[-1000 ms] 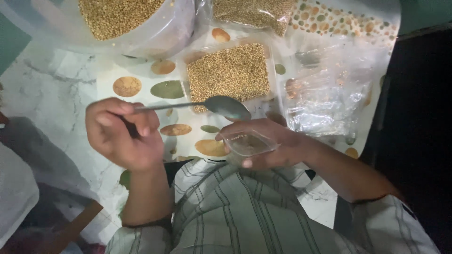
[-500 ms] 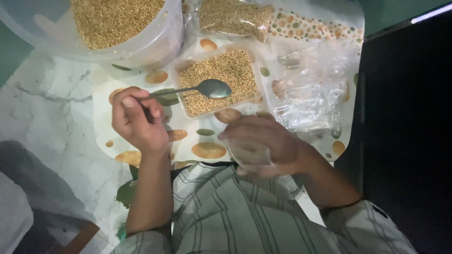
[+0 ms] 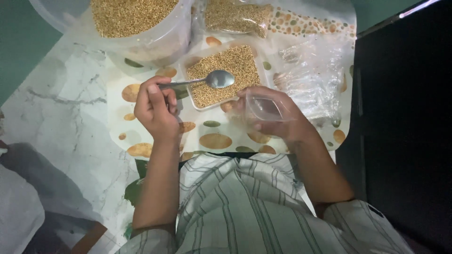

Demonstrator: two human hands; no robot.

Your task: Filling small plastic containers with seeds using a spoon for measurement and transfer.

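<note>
The left hand point(image 3: 155, 110) has its grip closed round the handle of a metal spoon point(image 3: 207, 81), thumb on top and fingers curled under, so the bowl reaches out to the right and hangs over the near edge of a shallow clear tray point(image 3: 225, 75) heaped with small tan grains. Held level like that, the spoon can dip and lift without tipping. I cannot tell whether the bowl carries any grain.

The right hand point(image 3: 278, 117) cups a small clear plastic bag point(image 3: 263, 107), its grip narrow and pinching the mouth so the opening stays spread and turned toward the spoon, just to the right of the tray. Bag and spoon sit near each other, not touching.

Beyond them, in the upper left of the frame, stands a large clear tub point(image 3: 141, 28) of the same grain, close against the tray. A filled bag point(image 3: 235, 16) lies at the top middle, and a loose heap of empty clear bags point(image 3: 313, 77) sits at the right. All rest on a spotted mat point(image 3: 214, 141) over a marble floor point(image 3: 61, 117). Open room lies to the left on the floor; to the right the mat ends at a dark edge.
</note>
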